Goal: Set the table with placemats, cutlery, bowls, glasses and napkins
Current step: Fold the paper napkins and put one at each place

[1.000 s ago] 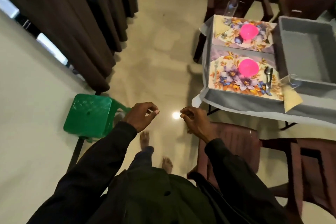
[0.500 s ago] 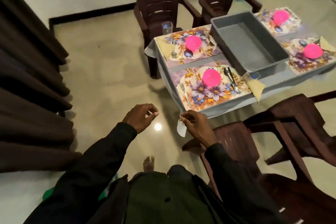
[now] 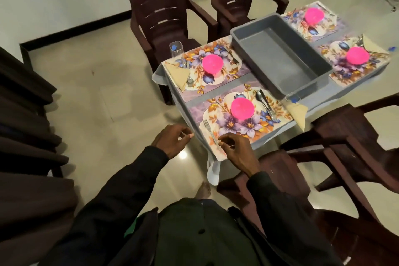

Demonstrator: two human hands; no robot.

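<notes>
My left hand hovers just off the near corner of the worktop, its grip curled with thumb tip against forefinger and nothing in it that I can see. My right hand has the same curled grip over the near edge of the closest placemat, also empty as far as I can tell. That mat carries a pink bowl at its middle, a fork just beside my right fingers, and a spoon and knife on its far side. Beyond them are a clear glass and a folded napkin that overhangs the edge. The grey tub holds nothing. If I straighten the fork, I expect it to be light, thin and slippery, best pinched across the handle. The mat looks thin and bendy and would likely slide on the cloth, so I'd pull it by a corner. The glass seems tippy, so I'd take it low.
</notes>
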